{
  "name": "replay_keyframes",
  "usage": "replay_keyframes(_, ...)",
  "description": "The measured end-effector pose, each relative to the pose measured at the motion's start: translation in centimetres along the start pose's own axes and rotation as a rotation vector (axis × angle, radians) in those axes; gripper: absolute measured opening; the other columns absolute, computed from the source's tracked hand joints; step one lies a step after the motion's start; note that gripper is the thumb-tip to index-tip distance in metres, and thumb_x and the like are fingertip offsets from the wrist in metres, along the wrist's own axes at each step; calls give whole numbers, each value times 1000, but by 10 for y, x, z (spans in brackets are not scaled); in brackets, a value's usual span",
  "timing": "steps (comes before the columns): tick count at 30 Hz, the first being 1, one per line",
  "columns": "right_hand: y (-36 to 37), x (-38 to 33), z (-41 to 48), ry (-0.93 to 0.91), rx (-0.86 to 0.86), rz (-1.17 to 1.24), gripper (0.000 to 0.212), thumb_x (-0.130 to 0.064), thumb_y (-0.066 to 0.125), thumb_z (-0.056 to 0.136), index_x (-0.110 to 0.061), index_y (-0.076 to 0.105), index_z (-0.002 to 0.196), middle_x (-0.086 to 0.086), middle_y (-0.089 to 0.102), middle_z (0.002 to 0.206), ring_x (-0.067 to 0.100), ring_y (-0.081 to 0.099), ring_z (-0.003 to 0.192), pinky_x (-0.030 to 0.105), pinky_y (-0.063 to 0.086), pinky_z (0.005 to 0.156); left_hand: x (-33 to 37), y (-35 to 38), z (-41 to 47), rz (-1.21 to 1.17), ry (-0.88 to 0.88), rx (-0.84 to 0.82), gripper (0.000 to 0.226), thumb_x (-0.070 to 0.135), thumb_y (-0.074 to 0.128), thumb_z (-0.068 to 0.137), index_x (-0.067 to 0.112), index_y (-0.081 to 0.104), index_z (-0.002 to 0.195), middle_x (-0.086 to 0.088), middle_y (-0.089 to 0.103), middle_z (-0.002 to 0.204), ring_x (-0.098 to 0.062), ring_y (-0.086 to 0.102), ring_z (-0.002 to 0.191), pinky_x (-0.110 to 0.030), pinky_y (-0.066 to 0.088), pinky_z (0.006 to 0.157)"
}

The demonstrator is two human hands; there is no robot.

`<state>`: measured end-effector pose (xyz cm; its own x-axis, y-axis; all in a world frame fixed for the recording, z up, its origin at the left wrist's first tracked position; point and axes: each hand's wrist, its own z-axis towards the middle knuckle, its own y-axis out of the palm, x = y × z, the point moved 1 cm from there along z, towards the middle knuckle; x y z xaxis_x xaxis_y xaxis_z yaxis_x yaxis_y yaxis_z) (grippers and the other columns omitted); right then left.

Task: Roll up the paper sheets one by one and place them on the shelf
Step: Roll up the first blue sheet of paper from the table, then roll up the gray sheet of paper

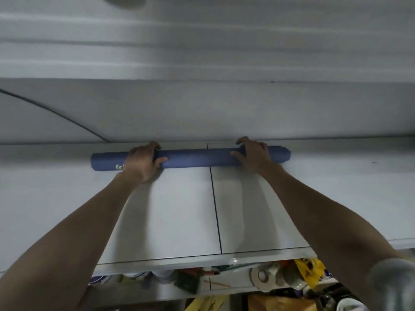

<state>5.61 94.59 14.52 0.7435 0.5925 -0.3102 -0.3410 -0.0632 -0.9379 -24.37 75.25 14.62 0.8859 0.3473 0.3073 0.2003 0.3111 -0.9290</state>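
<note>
Both bare arms reach forward from the lower corners of the view, elbows nearly straight, forearms angling slightly inward. The left grip (141, 162) curls its fingers over the far side of the blue paper roll (197, 158), with the thumb wrapped across the near side. The right grip (253, 156) holds the same roll further along, fingers hooked over the top and thumb lying along the front. The two wrists are level and well apart.

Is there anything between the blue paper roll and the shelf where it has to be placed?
Nothing visible. The blue paper roll already lies on the white shelf, near the back wall, with the left hand and the right hand gripping it.
</note>
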Motion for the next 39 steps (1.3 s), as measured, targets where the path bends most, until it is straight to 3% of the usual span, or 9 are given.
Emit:
replay_keyframes(5,11,-11,4,6,166,-297,44,-51,42,102,-17,67,116,14,57,119,34,51,111,44,36,97,0,16,-1,214,-38,215,34,39,61,94,7,71,99,-25,62,104,-43,57,98,-48,42,83)
replay_keyframes(8,17,-21,5,30,130,-383,39,-37,39,104,-14,62,126,16,54,126,36,49,116,43,36,97,10,19,-3,196,-93,131,47,42,40,98,8,68,115,-24,60,116,-43,53,108,-49,40,92)
replay_keyframes(10,17,-27,1,68,143,-311,46,-40,36,105,-12,54,136,16,53,134,37,47,122,44,33,102,16,9,-9,91,-103,140,59,45,34,93,5,63,125,-25,60,123,-44,53,115,-50,36,101)
replay_keyframes(13,9,-53,-20,7,235,-75,46,-40,49,102,-10,56,136,17,56,133,38,49,124,45,34,103,23,-22,-41,-60,-54,239,57,46,36,91,6,65,118,-20,65,116,-42,58,108,-48,44,95)
replay_keyframes(17,6,-115,-84,-115,285,309,25,-33,57,98,-15,69,110,7,69,101,31,64,96,37,43,88,24,-61,-128,-261,-96,370,34,39,51,96,12,65,112,-8,66,112,-31,60,104,-40,46,89)
replay_keyframes(22,19,-204,-164,-292,49,507,30,-48,46,99,-27,67,99,-20,61,90,1,59,80,17,43,71,1,-99,-257,-224,-297,399,32,44,51,96,17,66,103,1,66,103,-23,63,95,-40,49,82)
replay_keyframes(27,63,-288,-243,-691,-128,479,8,-27,67,94,-21,70,97,-6,70,92,12,63,86,27,50,76,-20,-102,-403,-49,-699,248,28,43,55,98,21,68,110,1,68,109,-23,62,100,-40,48,89)
replay_keyframes(32,110,-331,-321,-925,-524,499,12,-21,65,94,-14,71,100,0,70,97,19,66,85,38,56,73,0,-74,-547,-63,-1110,244,28,39,55,99,18,69,111,-1,69,114,-24,63,103,-39,46,89)
replay_keyframes(39,167,-348,-374,-1309,-957,13,37,-51,52,98,-27,65,123,-10,61,123,15,50,117,35,37,102,58,-20,-664,-97,-1453,72,31,44,50,99,24,67,114,3,66,118,-24,59,107,-39,41,91)
